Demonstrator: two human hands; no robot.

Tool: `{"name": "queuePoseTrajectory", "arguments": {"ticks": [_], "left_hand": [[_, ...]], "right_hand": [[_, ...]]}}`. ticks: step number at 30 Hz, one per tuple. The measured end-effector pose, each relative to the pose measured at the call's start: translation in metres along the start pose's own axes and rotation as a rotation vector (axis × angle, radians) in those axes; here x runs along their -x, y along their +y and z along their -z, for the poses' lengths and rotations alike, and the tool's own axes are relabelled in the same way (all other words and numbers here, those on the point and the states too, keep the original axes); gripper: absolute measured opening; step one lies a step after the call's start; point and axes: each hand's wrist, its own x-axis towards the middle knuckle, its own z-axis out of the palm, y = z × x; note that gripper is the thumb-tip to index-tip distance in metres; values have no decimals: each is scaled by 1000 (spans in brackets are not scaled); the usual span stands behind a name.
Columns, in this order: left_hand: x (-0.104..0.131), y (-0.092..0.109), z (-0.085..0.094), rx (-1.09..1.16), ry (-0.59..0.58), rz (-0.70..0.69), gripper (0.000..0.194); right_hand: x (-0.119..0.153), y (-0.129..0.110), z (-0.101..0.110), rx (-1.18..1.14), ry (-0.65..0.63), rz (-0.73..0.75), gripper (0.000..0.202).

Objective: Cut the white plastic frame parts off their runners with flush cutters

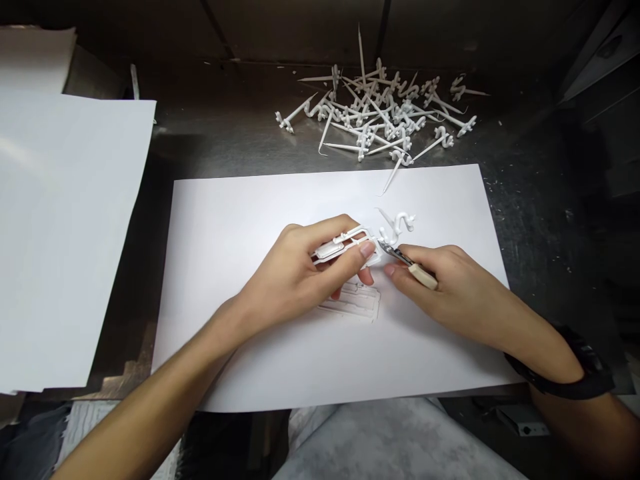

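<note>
My left hand [310, 267] pinches a white plastic frame [330, 250] between thumb and fingers, above a white paper sheet [225, 233]. From the right, my right hand [440, 280] grips small cutters [423, 275] with a pale handle. Their metal tip is at the right end of the frame; whether the jaws touch it I cannot tell. Just beyond the tip, a curved white piece with a thin spike [400, 225] lies near the frame; whether it is joined to it is unclear. Beneath my left hand, a drawn or printed outline [357, 303] shows on the paper.
Several white spiked pieces [385, 120] form a loose pile on the dark metal table [225, 133], behind the sheet. One piece [393, 177] overlaps the sheet's back edge. A stack of large white sheets [60, 220] stands at the left. Small white crumbs dot the table at right.
</note>
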Motion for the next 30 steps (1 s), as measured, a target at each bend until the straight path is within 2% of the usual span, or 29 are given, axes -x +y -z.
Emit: {"name": "queuePoseTrajectory", "arguments": {"ticks": [15,22,25,30], "left_hand": [[1,-2,2,24,-58,11,6],[0,3,5,66,-96,76,9],[0,4,4,76,-76,70,9],[2,4,2,73,-46,48,14]], "right_hand": [[0,-2,2,1,-35,3,30],[0,-2,11,-150,-180,-26,44],[0,-2,14,-199,-229,-45,47],[0,-2,10,-145,-165,-12,40]]}}
